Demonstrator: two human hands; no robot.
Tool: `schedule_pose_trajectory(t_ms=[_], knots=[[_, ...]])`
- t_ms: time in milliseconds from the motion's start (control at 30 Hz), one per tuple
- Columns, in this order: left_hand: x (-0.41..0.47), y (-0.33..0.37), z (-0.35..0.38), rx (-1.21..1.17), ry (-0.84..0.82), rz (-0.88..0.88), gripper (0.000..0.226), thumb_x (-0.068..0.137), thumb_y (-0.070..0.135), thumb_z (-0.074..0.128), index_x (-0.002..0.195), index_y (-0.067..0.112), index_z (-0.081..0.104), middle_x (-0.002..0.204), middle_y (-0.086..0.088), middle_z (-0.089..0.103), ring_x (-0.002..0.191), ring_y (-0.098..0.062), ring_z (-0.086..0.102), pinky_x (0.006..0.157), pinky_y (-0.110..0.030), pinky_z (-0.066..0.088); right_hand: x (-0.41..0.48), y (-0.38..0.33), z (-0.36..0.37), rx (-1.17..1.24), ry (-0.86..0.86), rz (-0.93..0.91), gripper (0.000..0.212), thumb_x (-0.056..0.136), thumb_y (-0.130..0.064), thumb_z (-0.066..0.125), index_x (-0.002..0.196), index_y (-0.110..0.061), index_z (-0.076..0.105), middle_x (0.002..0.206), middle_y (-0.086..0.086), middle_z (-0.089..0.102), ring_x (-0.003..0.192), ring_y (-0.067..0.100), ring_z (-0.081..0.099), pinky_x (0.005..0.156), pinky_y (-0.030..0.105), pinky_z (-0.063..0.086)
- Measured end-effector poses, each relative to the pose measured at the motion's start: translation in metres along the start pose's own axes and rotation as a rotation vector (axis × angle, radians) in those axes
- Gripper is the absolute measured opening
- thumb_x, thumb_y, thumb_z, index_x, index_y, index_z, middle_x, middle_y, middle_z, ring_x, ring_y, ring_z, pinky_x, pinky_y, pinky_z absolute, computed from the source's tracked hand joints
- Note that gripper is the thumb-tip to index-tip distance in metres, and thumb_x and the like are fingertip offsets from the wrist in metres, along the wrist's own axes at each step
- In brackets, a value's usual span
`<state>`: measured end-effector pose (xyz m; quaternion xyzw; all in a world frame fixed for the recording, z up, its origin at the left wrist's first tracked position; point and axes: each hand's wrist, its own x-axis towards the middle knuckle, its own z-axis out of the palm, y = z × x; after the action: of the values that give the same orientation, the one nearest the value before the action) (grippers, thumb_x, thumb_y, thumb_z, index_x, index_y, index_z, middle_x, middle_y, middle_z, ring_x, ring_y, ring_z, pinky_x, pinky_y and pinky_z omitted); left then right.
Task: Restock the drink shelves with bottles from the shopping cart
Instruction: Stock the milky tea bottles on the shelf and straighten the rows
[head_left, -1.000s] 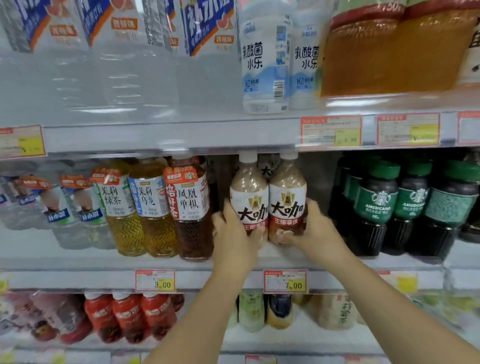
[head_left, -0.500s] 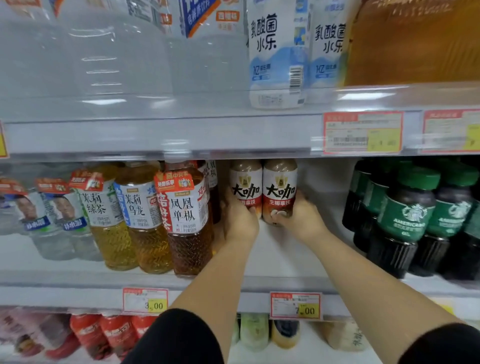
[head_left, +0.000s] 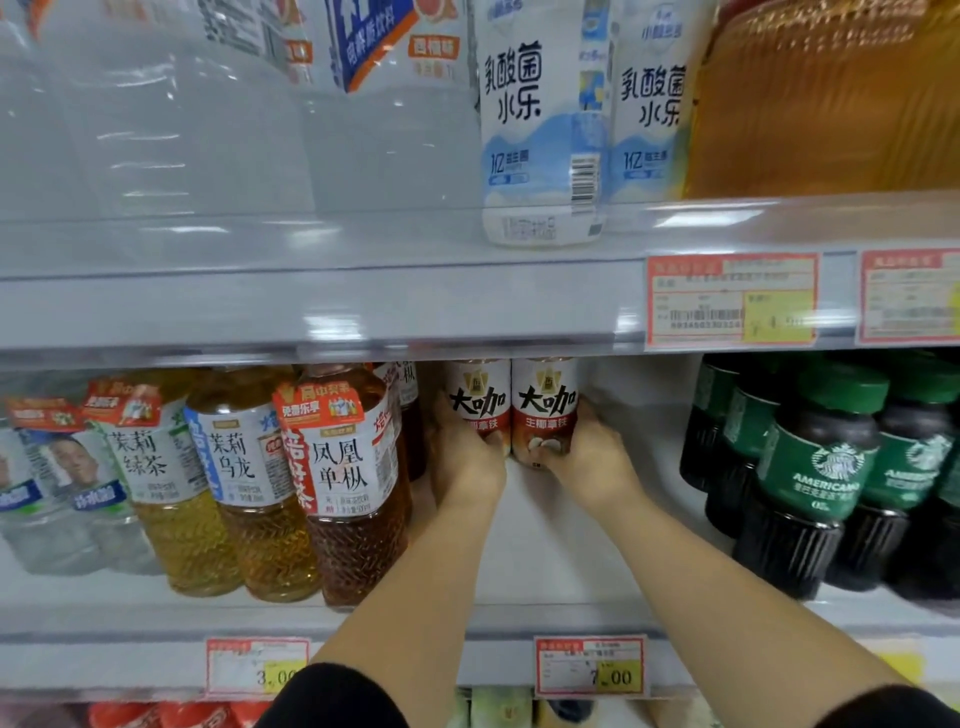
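Note:
Two coffee latte bottles with white and red labels stand side by side deep on the middle shelf. My left hand wraps the lower part of the left latte bottle. My right hand grips the base of the right latte bottle. Their caps are hidden behind the upper shelf's front rail. Both forearms reach in over the shelf's front edge.
Tea bottles stand close on the left of my arms, green-capped Starbucks Americano bottles on the right. White lactic drink bottles sit on the upper shelf. Price tags line the shelf rail. The cart is out of view.
Both hands have pushed the two latte bottles from the shelf's front toward the back. The camera has come closer and tilted up.

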<state>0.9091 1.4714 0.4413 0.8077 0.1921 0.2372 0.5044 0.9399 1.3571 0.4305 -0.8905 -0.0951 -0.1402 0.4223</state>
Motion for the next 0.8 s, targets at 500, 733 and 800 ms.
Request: schedule_pose_trajectory(t_ms=[500, 733, 800], knots=[[-0.039, -0.006, -0.030, -0.054, -0.283, 0.260, 0.064, 0.084, 0.010, 0.062, 0.139, 0.015, 0.031, 0.124, 0.002, 0.054, 0.120, -0.016, 0.049, 0.103, -0.030, 0.038, -0.054, -0.021, -0.026, -0.060, -0.025, -0.153, 0.055, 0.077, -0.018, 0.071, 0.126, -0.009, 0.047, 0.120, 0.009, 0.058, 0.113, 0.026, 0.054, 0.086, 0.026, 0.041], [-0.163, -0.083, -0.137, -0.080, -0.247, 0.573, 0.044, 0.092, 0.012, 0.054, 0.119, 0.045, 0.043, 0.107, 0.022, 0.056, 0.100, 0.008, 0.054, 0.086, -0.007, 0.040, -0.212, -0.026, -0.009, -0.054, -0.084, -0.530, 0.027, 0.084, -0.021, 0.057, 0.110, -0.018, 0.063, 0.091, -0.009, 0.063, 0.084, 0.005, 0.055, 0.074, 0.016, 0.043], [-0.184, -0.136, -0.164, -0.005, -0.232, 0.523, 0.036, 0.091, 0.014, 0.054, 0.116, 0.039, 0.049, 0.101, 0.020, 0.059, 0.096, 0.012, 0.053, 0.081, -0.003, 0.038, -0.249, -0.017, 0.029, -0.066, -0.271, -0.513, 0.028, 0.086, -0.024, 0.054, 0.112, -0.018, 0.062, 0.088, -0.010, 0.062, 0.082, 0.006, 0.053, 0.074, 0.011, 0.040]])
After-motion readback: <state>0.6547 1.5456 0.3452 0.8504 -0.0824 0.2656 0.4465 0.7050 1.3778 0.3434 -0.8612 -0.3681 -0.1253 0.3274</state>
